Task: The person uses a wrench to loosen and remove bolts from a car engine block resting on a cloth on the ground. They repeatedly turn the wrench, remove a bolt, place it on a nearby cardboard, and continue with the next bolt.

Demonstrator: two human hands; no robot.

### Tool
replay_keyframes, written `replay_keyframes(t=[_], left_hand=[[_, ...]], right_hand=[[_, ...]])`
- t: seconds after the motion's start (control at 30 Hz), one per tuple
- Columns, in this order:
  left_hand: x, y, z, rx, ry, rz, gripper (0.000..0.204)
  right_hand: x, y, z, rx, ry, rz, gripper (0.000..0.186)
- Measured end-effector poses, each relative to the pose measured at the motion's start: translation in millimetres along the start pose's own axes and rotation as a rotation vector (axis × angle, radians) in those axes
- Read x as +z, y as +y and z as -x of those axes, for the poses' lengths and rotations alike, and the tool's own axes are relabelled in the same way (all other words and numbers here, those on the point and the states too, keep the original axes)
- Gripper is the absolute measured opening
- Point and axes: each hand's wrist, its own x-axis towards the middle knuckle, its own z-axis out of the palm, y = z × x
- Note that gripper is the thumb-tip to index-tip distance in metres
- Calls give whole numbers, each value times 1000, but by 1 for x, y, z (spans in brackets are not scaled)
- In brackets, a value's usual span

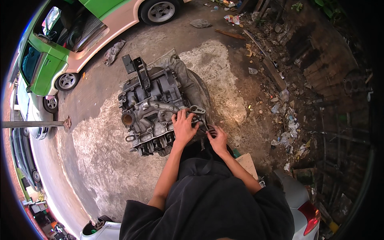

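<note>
A greasy metal engine (152, 96) rests on grey tarp (195, 90) in front of me, with a branched silver manifold (160, 108) along its near part. My left hand (183, 127) curls its fingers and thumb over the manifold's right end, gripping it beside a small metal bracket (197, 110). My right hand (217, 138) is just below and right, fingers closed around something small and thin at the engine's right edge; the fingers hide most of it. A dark upright bracket (141, 74) stands on the far part of the engine.
A green-and-pink van (56, 64) and grey cars (28, 152) stand left. A metal post (40, 124) juts in. Litter (292, 128) and wooden planks (272, 72) line the right edge by a dark wall. Behind me are silver car parts (300, 208) and cardboard (246, 164).
</note>
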Motion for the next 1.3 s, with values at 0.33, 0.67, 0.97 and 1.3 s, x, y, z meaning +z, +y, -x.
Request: replay_keyframes(t=[0.33,0.67,0.97,1.3], left_hand=[[1,-1,0,5,1,2,31],[3,-1,0,17,25,-28,31],[3,-2,1,22,19,-8,31],[1,-1,1,20,-7,3,35]], right_hand=[[6,-3,1,-18,-39,34,35],[7,-8,1,-78,-69,95,35],[-1,-32,-2,-181,-14,210,28],[0,-66,-21,-226,28,110,21]])
